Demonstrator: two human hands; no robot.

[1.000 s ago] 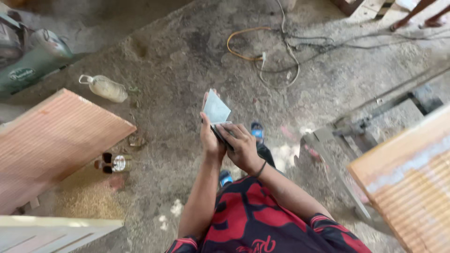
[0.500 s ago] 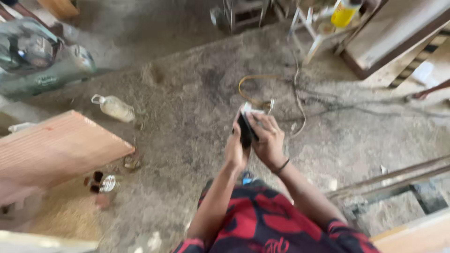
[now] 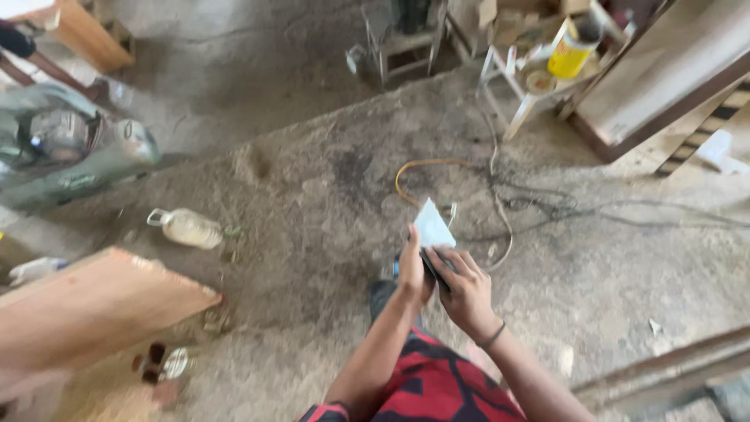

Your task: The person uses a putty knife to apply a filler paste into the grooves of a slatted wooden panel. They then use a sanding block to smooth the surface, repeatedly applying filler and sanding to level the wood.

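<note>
Sandpaper, a pale folded sheet (image 3: 432,224), stood up from a dark flat block (image 3: 431,270) that both hands held over the dusty concrete floor (image 3: 312,211). The left hand (image 3: 411,273) was cupped against the block's side, fingers pressed together; the right hand (image 3: 466,293) was pinching block and sheet from the other side. My worry was the loose upper flap: it could slip free, since only its lower edge looked gripped. Tangled black cables (image 3: 547,205) and an orange cord (image 3: 422,168) lay just beyond and could catch a foot. A plastic jug (image 3: 187,228) lay near a tilted reddish wooden panel (image 3: 94,309) toward the floor's left edge.
</note>
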